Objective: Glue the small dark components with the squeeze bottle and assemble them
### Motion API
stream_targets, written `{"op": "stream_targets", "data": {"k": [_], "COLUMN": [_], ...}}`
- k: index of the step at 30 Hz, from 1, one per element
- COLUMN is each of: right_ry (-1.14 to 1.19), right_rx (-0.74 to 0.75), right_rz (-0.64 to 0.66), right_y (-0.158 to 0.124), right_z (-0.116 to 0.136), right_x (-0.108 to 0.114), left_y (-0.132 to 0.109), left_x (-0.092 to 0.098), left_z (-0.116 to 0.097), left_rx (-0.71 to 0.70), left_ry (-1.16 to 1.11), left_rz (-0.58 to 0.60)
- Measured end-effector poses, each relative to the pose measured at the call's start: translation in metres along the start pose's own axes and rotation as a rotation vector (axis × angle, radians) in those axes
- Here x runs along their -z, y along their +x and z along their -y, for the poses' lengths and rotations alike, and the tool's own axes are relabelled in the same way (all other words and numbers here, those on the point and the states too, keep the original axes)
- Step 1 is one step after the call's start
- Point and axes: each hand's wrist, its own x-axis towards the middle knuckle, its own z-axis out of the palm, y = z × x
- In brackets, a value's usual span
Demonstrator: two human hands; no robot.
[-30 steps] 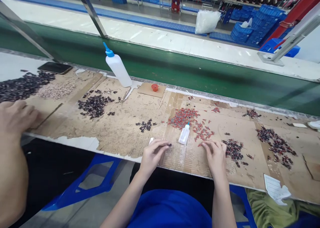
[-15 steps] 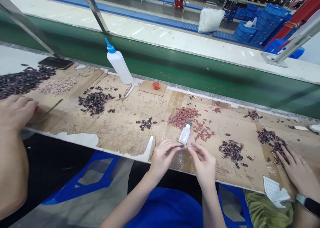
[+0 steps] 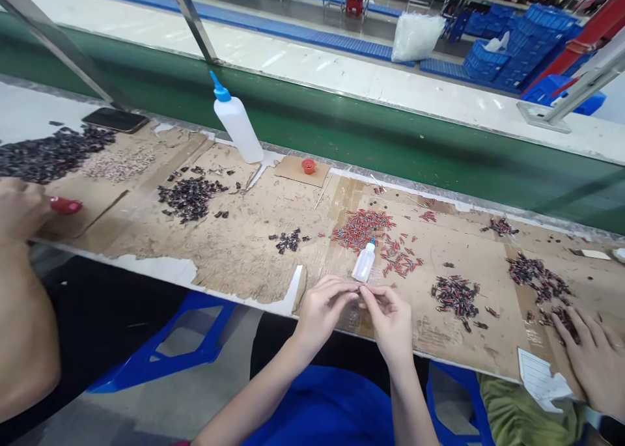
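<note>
Pinching at chest-side centre of the worktop (image 3: 249,254): the left hand (image 3: 319,316) is gripping a small dark part (image 3: 360,289) between thumb and index finger, gap nearly nil. The right hand (image 3: 391,319) is meeting it, thumb and index fingertip drawn together at the same part; whether it is also holding a second piece, cannot tell, fingers covering the contact.

Just beyond the fingertips, a small bottle (image 3: 364,264) with a blue tip is sitting near the cardboard's front edge; standing or lying, cannot tell. Behind it a heap of red pieces (image 3: 362,230) is spreading toward the right. A little cluster of dark pieces (image 3: 288,240) is lying to the left; a pile of dark-and-red pieces (image 3: 455,296) is lying to the right of the right hand.

Farther out, a larger dark pile (image 3: 190,198) is occupying the left; behind it a big white bottle (image 3: 239,128) is standing, blue nozzle up. A red cup (image 3: 308,166) is resting on a cardboard square (image 3: 288,171).

At far right, a co-worker's hand (image 3: 593,358) is touching another dark-and-red heap (image 3: 540,280). At far left, another person's hand (image 3: 19,208) is showing beside a red object (image 3: 66,205); grip unclear. A phone (image 3: 115,120) is lying behind.
</note>
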Motion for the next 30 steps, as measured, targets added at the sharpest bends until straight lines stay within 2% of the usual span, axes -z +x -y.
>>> {"op": "stream_targets", "data": {"k": [6, 12, 19, 25, 30], "right_ry": [0.023, -0.004, -0.041, -0.012, -0.054], "right_rx": [0.052, 0.116, 0.137, 0.143, 0.226], "right_rz": [-0.062, -0.094, -0.008, -0.017, -0.008], "right_y": [0.001, -0.001, -0.003, -0.004, -0.006], "right_z": [-0.001, 0.001, 0.002, -0.002, -0.008], "right_x": [0.0, 0.0, 0.006, 0.007, 0.009], "left_y": [0.002, 0.001, 0.002, 0.004, 0.003], "left_x": [-0.001, -0.004, -0.006, -0.003, -0.006], "left_z": [-0.005, -0.008, -0.012, -0.019, -0.012], "left_rx": [0.151, 0.219, 0.241, 0.231, 0.24], "left_ry": [-0.13, -0.178, -0.176, -0.172, -0.169], "left_rz": [0.022, 0.006, 0.0, 0.011, 0.025]}}
